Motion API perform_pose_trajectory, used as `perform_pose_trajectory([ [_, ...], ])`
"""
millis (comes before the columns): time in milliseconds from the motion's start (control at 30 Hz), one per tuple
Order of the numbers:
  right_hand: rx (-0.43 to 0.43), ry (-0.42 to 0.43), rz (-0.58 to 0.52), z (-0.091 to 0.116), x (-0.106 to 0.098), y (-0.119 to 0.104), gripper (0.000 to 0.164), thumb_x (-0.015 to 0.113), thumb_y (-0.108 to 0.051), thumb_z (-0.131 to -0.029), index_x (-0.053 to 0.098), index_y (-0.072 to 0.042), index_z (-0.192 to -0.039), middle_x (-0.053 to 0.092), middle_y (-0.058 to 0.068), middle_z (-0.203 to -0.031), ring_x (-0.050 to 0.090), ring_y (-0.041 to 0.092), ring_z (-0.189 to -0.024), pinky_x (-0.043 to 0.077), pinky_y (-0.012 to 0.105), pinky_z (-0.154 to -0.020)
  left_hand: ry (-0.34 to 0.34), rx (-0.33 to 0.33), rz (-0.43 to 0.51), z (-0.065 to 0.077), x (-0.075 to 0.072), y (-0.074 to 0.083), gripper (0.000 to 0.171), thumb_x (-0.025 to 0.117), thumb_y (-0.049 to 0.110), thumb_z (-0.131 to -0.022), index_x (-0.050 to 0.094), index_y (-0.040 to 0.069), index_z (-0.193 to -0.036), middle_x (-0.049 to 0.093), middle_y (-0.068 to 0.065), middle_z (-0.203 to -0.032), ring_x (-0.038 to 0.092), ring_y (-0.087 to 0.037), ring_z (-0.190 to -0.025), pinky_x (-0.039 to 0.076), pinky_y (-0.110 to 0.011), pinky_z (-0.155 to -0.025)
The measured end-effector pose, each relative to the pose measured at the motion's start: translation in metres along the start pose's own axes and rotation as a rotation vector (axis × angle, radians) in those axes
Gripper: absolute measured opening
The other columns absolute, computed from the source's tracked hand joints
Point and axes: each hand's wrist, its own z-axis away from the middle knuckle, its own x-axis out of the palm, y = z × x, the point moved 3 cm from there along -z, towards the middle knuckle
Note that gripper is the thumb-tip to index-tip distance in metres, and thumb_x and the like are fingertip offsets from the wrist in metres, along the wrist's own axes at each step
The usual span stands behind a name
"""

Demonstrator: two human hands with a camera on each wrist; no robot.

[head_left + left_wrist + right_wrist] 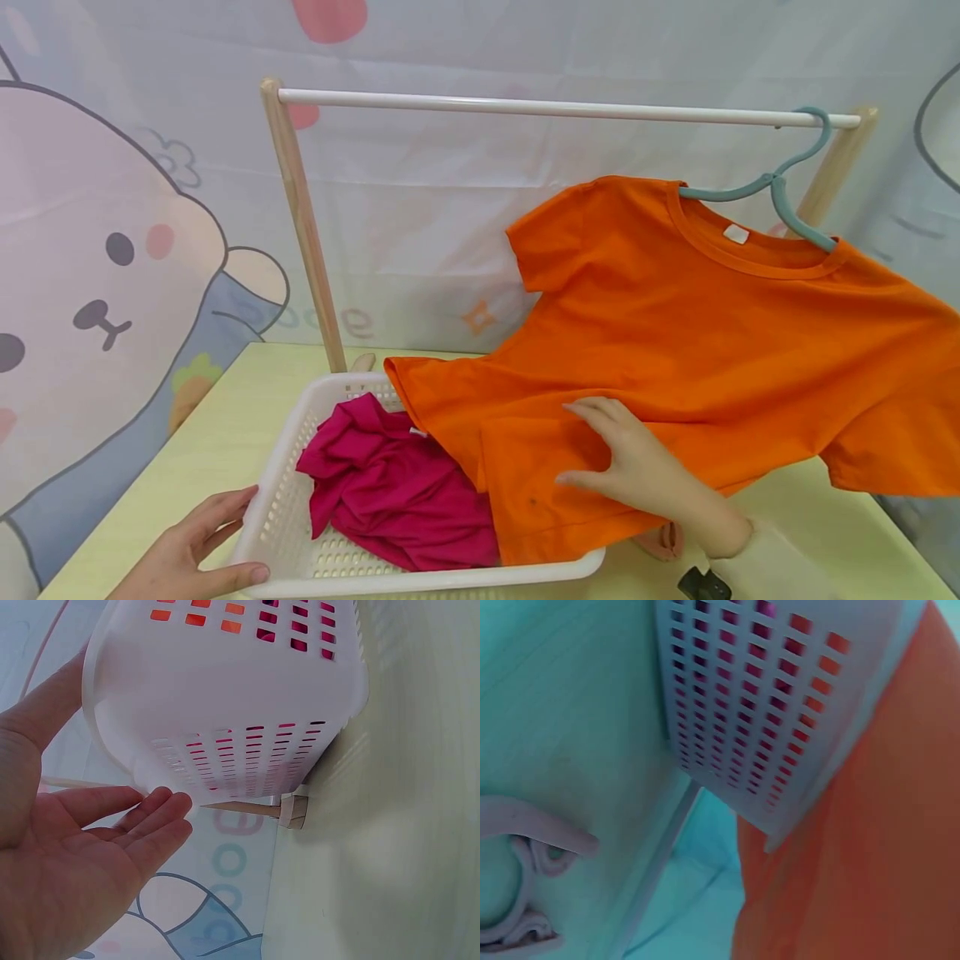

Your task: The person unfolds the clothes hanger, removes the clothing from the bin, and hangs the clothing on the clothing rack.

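At the front left corner of a white plastic basket, my left hand holds the rim, thumb on the front side and fingers on the left side. The left wrist view shows the fingertips right at the rim. A crumpled magenta garment lies in the basket. My right hand is over the lower part of an orange T-shirt, thumb and fingers spread apart, nothing pinched between them. The shirt's hem drapes into the basket. A blue-green hanger sits in its neckline. The right wrist view hides the right hand.
The hanger's hook is on the white bar of a rack with wooden posts. Pinkish hangers lie on the pale yellow table right of the basket. A printed cloth hangs behind.
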Motion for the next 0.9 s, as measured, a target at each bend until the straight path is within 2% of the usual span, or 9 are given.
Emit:
perform_pose_trajectory([
  [167,0.010,-0.042,0.036,0.000,0.010,0.005,0.085,0.078,-0.059,-0.070,0.055,-0.009,-0.134,0.051,0.007,-0.132,0.049,0.026,-0.120,0.045,0.048,-0.100,0.009,-0.003,-0.018,0.000,0.001,0.002,0.070,0.074,-0.006,-0.079,0.038,-0.017,-0.137,0.047,0.029,-0.122,0.044,0.018,-0.109,0.045,-0.007,-0.084],
  [267,0.042,-0.071,0.028,0.000,0.015,0.007,0.084,0.078,-0.058,-0.071,0.054,-0.008,-0.134,0.050,0.008,-0.133,0.048,0.027,-0.120,0.045,0.050,-0.100,0.011,0.011,-0.025,0.000,0.000,0.003,0.070,0.074,-0.007,-0.078,0.038,-0.018,-0.137,0.047,0.029,-0.122,0.045,0.017,-0.109,0.045,-0.006,-0.085],
  [400,0.082,-0.085,0.005,0.002,0.020,0.010,0.083,0.077,-0.059,-0.072,0.055,-0.006,-0.133,0.050,0.011,-0.133,0.049,0.029,-0.119,0.045,0.051,-0.098,0.002,-0.005,-0.027,-0.001,0.000,0.003,0.070,0.074,-0.006,-0.079,0.037,-0.017,-0.137,0.047,0.030,-0.122,0.045,0.018,-0.108,0.045,-0.006,-0.085],
  [500,0.095,-0.066,-0.010,0.002,0.022,0.011,0.077,0.077,-0.055,-0.074,0.058,-0.006,-0.130,0.051,0.010,-0.129,0.051,0.028,-0.116,0.047,0.050,-0.096,-0.004,-0.019,-0.034,-0.001,0.000,0.004,0.071,0.074,-0.005,-0.079,0.037,-0.016,-0.138,0.046,0.032,-0.121,0.044,0.019,-0.108,0.045,-0.006,-0.084],
  [767,0.075,0.031,-0.008,-0.003,0.029,0.012,0.049,0.079,-0.033,-0.080,0.066,-0.004,-0.117,0.055,0.002,-0.114,0.057,0.020,-0.102,0.051,0.042,-0.090,-0.007,-0.041,-0.033,-0.001,0.000,0.004,0.071,0.074,-0.004,-0.079,0.037,-0.015,-0.139,0.045,0.032,-0.121,0.044,0.019,-0.108,0.046,-0.007,-0.084],
  [900,0.063,0.070,-0.015,-0.005,0.029,0.013,0.045,0.078,-0.029,-0.082,0.066,-0.003,-0.117,0.056,0.001,-0.106,0.057,0.018,-0.096,0.051,0.040,-0.086,-0.010,-0.055,-0.024,0.000,0.000,0.004,0.071,0.074,-0.003,-0.080,0.036,-0.015,-0.139,0.045,0.032,-0.121,0.044,0.019,-0.108,0.046,-0.007,-0.084],
])
